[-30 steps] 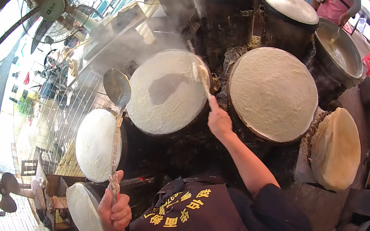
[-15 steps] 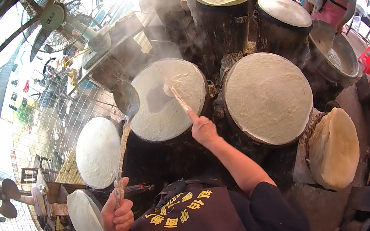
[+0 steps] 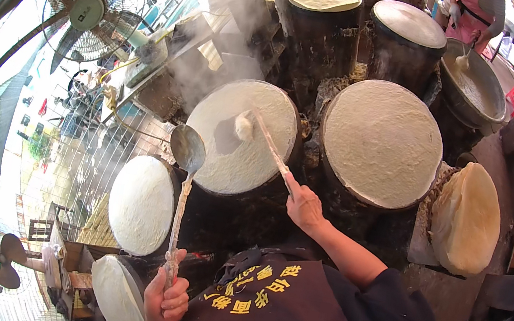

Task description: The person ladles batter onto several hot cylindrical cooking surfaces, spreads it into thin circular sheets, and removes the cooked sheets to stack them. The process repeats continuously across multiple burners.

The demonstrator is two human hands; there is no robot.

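Closed round its long batter-crusted handle, my left hand (image 3: 166, 297) holds a metal ladle (image 3: 187, 148) upright. The ladle's bowl is beside the left edge of a round griddle. On that griddle lies a thin pale batter sheet (image 3: 254, 167) with a bare grey patch near its middle. My right hand (image 3: 305, 206) grips a batter-coated spreader (image 3: 272, 149) by its stick handle. The spreader's whitish, lumpy head is over the right border of the grey patch. Whether it touches the surface I cannot tell. A second, larger round sheet (image 3: 382, 143) covers the griddle to the right.
A stack of thin round sheets (image 3: 466, 217) lies at right. Two more pale rounds (image 3: 142, 206) are at lower left. Several drum-like stoves (image 3: 405, 49) stand behind. At back right, a person in pink (image 3: 478, 17) works a ladle in a large batter pan (image 3: 473, 87). Steam drifts near the fan (image 3: 87, 13).
The spreader's head has moved right and slightly down across the sheet, with my right hand shifting down and right. The scene has shifted slightly right. Both hands keep their grips.
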